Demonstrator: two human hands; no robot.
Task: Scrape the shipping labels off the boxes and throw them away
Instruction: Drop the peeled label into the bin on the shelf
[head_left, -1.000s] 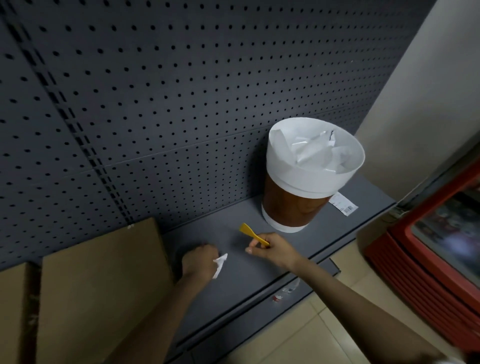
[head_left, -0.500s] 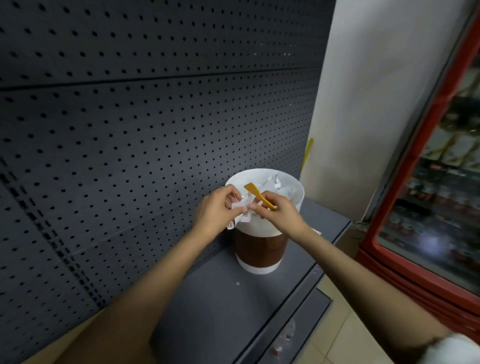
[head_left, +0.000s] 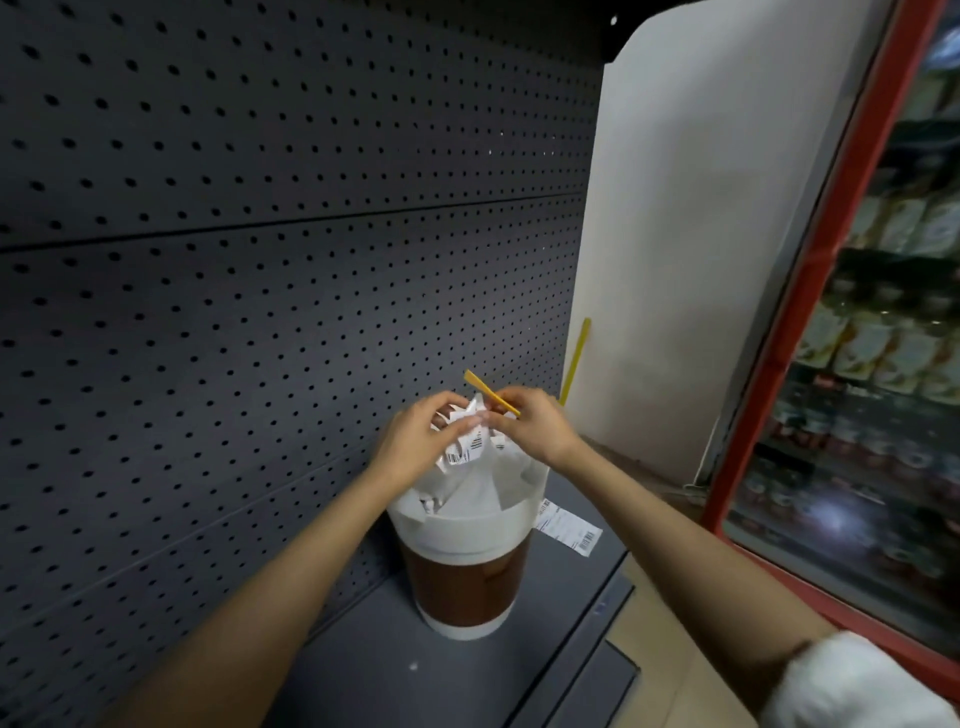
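Note:
A small brown bin (head_left: 467, 577) with a white liner stands on the dark grey shelf (head_left: 447, 675). Both hands are held just above its mouth. My left hand (head_left: 415, 441) is closed on crumpled white label scraps (head_left: 467, 441) with barcodes showing. My right hand (head_left: 530, 426) pinches a yellow plastic scraper (head_left: 491, 392) and also touches the scraps. More white paper lies inside the liner. No cardboard box is in view.
A loose barcode label (head_left: 569, 525) lies on the shelf to the right of the bin. Dark pegboard (head_left: 260, 260) backs the shelf. A white wall panel (head_left: 701, 208) and a red-framed drinks cooler (head_left: 857, 364) stand to the right, with a yellow strip (head_left: 574, 364) at the pegboard's edge.
Both hands rose from the shelf surface to above the bin, carrying the label scraps and scraper. The view swung right; the cardboard boxes left the frame.

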